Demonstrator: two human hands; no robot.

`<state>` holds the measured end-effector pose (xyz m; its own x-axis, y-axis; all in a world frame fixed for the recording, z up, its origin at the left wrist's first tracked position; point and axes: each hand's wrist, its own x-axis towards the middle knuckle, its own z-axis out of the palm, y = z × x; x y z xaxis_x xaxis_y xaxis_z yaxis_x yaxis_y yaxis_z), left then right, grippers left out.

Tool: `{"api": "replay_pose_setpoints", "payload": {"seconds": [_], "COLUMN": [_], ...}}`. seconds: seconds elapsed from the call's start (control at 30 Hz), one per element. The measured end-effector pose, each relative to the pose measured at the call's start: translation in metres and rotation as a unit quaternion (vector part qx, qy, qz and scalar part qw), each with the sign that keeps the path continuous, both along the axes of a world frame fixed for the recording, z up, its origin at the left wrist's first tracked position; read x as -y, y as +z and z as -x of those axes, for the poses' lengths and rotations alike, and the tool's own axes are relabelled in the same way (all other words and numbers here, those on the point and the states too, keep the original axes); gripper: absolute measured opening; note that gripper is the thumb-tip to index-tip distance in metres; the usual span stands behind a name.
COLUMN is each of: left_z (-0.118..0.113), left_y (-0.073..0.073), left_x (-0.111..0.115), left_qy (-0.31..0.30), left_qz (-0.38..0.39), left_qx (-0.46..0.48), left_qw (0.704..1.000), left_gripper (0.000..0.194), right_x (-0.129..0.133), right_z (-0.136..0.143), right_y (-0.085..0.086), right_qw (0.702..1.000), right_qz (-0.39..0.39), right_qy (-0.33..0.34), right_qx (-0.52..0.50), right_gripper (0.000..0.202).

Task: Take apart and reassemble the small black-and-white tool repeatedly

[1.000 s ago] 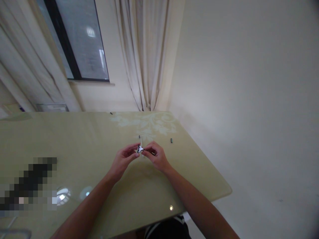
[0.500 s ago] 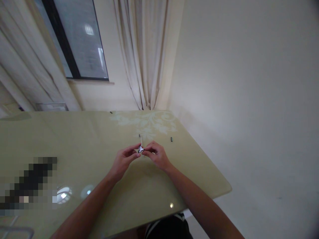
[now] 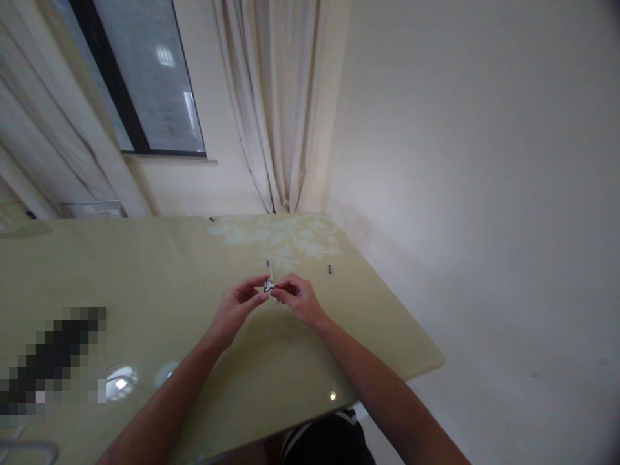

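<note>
The left hand (image 3: pixel 235 307) and the right hand (image 3: pixel 300 302) meet over the right part of the table (image 3: pixel 387 355), between its far edge and its near edge. They grip one small bit (image 3: pixel 269 286). The left thumb and fingers pinch its left side, and the right thumb and fingertips pinch its right side. The bit is shiny and silver-white with some black on it. It is too small to tell its full shape.

Just past the bit is a thin, pale strip (image 3: pixel 272 270). I cannot tell if it is joined to the bit or lies on the table. A little dark piece (image 3: pixel 268 263) is near its far end. A small, dark block (image 3: pixel 330 268), long and straight-sided, lies near the slanting right edge. A tiny black stick (image 3: pixel 212 219) lies at the far edge.

The table is smooth, glossy and yellow-green. Pale leaf and curl shapes fill its far right corner, and its near right corner is round. Lamps shine back from its top. A blurred dark shape (image 3: pixel 58 355) is by the left side.

Behind the far edge hang soft, cream curtains (image 3: pixel 276 97) with long folds. The window (image 3: pixel 145 77) has a black frame. The wall (image 3: pixel 475 194) is plain and pale.
</note>
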<state>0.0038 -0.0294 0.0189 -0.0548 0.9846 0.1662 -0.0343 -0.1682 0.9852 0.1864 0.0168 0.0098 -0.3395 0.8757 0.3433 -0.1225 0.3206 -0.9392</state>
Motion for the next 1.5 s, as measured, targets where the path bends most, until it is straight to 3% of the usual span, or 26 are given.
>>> {"api": "replay_pose_setpoints", "payload": {"seconds": [0.2,0.37,0.57,0.93,1.1,1.2,1.37,1.5], "left_z": [0.001,0.003,0.006,0.005,0.006,0.007,0.006,0.005], "left_y": [-0.002,0.002,-0.001,0.013,0.01,0.003,-0.007,-0.003], "left_x": [-0.001,0.002,0.003,0.005,0.005,0.004,0.001,0.002], "left_qy": [-0.008,-0.012,-0.042,-0.009,-0.011,-0.017,-0.033,-0.013], "left_qz": [0.0,0.001,0.005,-0.02,-0.007,0.005,0.017,0.017], "left_qx": [-0.004,-0.042,-0.041,-0.08,-0.08,-0.061,0.012,0.025], "left_qw": [1.0,0.999,0.998,0.997,0.997,0.998,0.999,0.999], "left_gripper": [0.057,0.055,0.057,0.054,0.057,0.059,0.058,0.056], "right_x": [-0.001,0.0,0.0,0.006,0.005,0.005,0.004,0.004], "right_z": [-0.002,-0.004,-0.005,-0.001,-0.005,-0.005,-0.001,-0.003], "right_y": [0.001,0.004,0.005,0.012,0.014,0.01,0.005,0.007], "right_qw": [1.0,0.995,0.995,0.988,0.979,0.979,0.989,0.975], "right_qz": [-0.015,-0.085,-0.094,-0.122,-0.168,-0.179,-0.132,-0.191], "right_qy": [0.0,-0.038,-0.015,-0.071,-0.076,-0.059,-0.048,-0.07], "right_qx": [0.006,0.029,0.037,0.055,0.088,0.078,0.051,0.093], "right_gripper": [0.029,0.026,0.029,0.022,0.019,0.02,0.028,0.027]}}
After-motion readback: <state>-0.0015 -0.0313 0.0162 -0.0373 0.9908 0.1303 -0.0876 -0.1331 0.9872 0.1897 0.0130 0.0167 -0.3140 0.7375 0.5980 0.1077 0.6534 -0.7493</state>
